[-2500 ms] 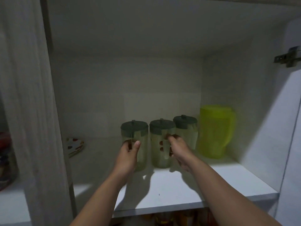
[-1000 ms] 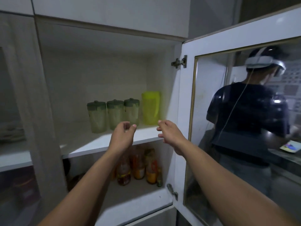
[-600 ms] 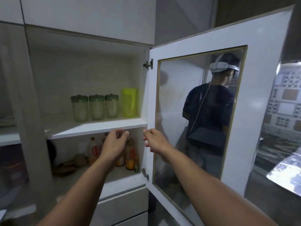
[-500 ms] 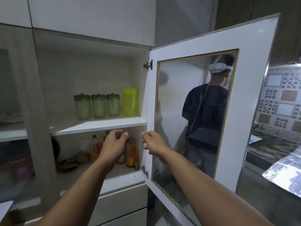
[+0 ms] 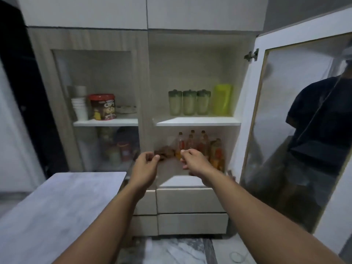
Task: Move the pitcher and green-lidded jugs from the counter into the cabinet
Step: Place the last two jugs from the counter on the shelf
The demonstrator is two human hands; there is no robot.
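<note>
Three green-lidded jugs [image 5: 189, 102] stand in a row on the upper white shelf [image 5: 198, 121] of the open cabinet. The yellow-green pitcher [image 5: 222, 102] stands just right of them. My left hand [image 5: 145, 166] and my right hand [image 5: 192, 159] hang in the air well below and in front of that shelf. Both hold nothing, with fingers loosely curled and apart. Neither hand touches the jugs or the pitcher.
The glass cabinet door [image 5: 297, 119] stands wide open at the right and reflects a person. Several bottles [image 5: 200, 145] fill the lower shelf. A grey counter [image 5: 53, 206] lies at the left. Behind the left glass door sit a red tin [image 5: 102, 106] and stacked cups [image 5: 80, 105]. Drawers [image 5: 190, 210] lie below.
The view has pulled back from the cabinet. My hands let go of the jugs, left the shelf and dropped lower. The counter and left compartment have come into sight.
</note>
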